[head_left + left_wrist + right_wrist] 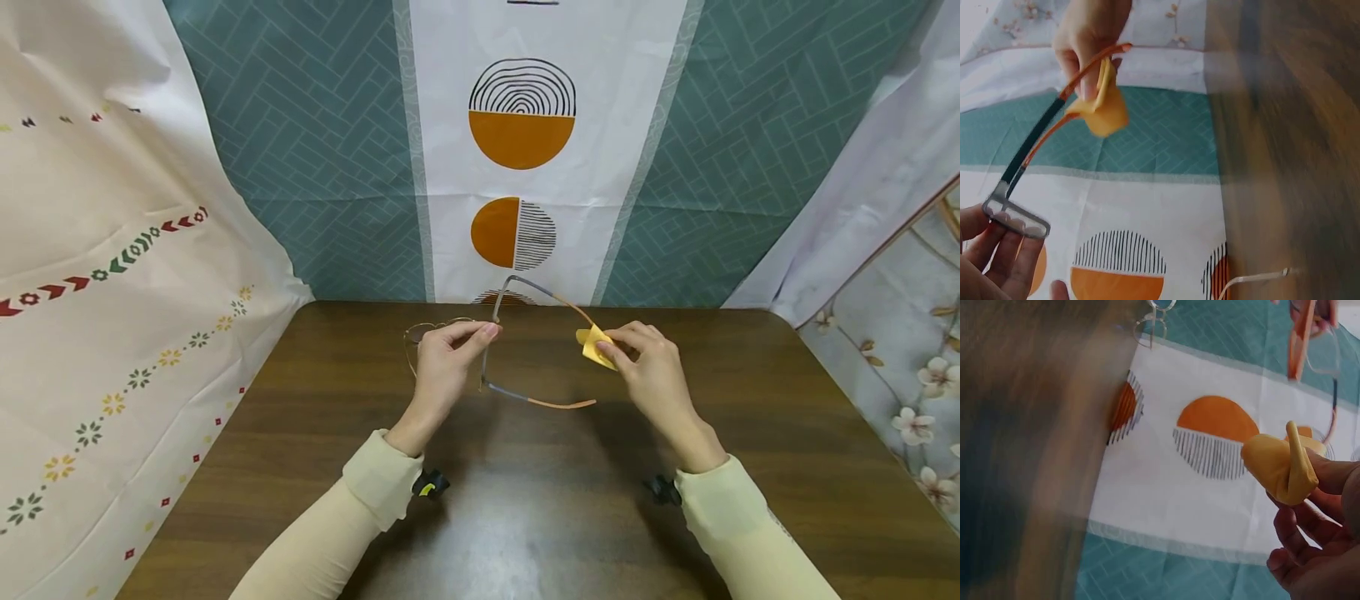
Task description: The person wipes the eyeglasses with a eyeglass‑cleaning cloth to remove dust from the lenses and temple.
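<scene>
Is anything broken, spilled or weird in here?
Nothing stands out. The left hand holds glasses with blue-and-orange arms, the right hand pinches a yellow cloth at one tip, and thin gold-rimmed glasses sit beyond, on the brown wooden table. I see no spill or break; tiny scratches wouldn't show.

Table [525, 467]: glossy wood grain is being shown | held glasses [1034, 139]: smooth, plastic-looking temples [1074, 83] and clear lenses [1025, 219] are being seen | yellow cloth [597, 346]: soft, matt folds are being displayed | farther glasses [417, 334]: thin, metallic-looking wire is being seen | backdrop [322, 150]: smooth, creased fabric is being shown | 2 sleeves [382, 479]: matt textile is being shown
</scene>
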The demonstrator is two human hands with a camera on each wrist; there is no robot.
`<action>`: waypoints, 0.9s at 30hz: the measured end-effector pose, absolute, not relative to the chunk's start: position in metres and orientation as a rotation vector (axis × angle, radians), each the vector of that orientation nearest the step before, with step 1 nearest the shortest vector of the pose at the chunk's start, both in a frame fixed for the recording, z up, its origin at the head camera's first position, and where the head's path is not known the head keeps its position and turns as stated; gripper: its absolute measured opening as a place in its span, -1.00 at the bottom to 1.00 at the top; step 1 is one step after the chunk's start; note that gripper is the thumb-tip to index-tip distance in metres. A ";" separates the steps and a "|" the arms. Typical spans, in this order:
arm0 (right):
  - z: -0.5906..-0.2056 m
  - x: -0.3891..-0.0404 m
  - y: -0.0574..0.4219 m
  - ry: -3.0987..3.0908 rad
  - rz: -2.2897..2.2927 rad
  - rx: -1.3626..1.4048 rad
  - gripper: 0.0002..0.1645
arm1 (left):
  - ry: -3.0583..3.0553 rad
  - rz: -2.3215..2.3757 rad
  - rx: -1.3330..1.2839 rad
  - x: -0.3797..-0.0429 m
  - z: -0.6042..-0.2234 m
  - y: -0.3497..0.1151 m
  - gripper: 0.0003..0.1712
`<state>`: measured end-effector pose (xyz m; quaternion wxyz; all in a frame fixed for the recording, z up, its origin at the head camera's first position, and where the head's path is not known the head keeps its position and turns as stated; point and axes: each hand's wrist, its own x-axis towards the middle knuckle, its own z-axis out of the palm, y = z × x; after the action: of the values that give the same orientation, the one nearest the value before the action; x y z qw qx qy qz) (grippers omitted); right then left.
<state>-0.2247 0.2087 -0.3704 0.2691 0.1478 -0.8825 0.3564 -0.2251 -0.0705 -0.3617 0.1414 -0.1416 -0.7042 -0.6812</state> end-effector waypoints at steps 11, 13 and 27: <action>-0.325 -0.229 0.214 -2.262 1.048 0.337 -0.75 | -2.198 -1.729 -0.435 -0.224 -0.361 -0.063 -0.79; -0.318 -0.232 0.203 -2.265 1.039 0.373 -0.73 | -2.205 -1.724 -0.458 -0.223 -0.362 -0.060 -0.79; -0.307 -0.240 0.147 -2.369 0.735 0.604 -0.69 | -2.191 -1.649 -0.585 -0.222 -0.364 -0.053 -0.81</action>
<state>-0.2395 0.1470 -0.3070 0.2901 0.2266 -0.8881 0.2754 -0.2219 -0.0532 -0.3643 0.1679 -0.2055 -0.7703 -0.5799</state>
